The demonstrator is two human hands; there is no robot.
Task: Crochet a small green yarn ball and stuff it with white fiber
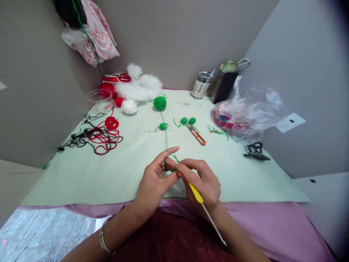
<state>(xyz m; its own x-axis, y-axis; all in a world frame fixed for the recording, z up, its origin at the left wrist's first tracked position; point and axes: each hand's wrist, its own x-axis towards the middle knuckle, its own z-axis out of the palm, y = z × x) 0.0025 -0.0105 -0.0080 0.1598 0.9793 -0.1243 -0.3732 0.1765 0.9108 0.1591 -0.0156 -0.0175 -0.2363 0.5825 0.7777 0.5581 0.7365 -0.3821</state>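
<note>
My left hand (158, 176) pinches a small piece of green crochet work (175, 169), mostly hidden by the fingers. Green yarn (166, 140) passes over its raised index finger and runs back to a green yarn ball (159, 103). In my right hand (203, 182) is a crochet hook (195, 193) with a yellow grip; its rear metal end points down toward me, while the working tip is hidden at the fingertips. Both hands meet close together above the front of the table. Beyond them lie small green crocheted pieces (184, 120) and orange thread snips (196, 135).
Tangled black and red yarn (105, 136) lies at left, with white stuffing (141, 87), a white yarn ball (129, 107) and a clear cup (100, 101) behind. At right stand a pen holder (202, 86), a phone (225, 87), a plastic bag (245, 112) and a black hair claw (256, 151).
</note>
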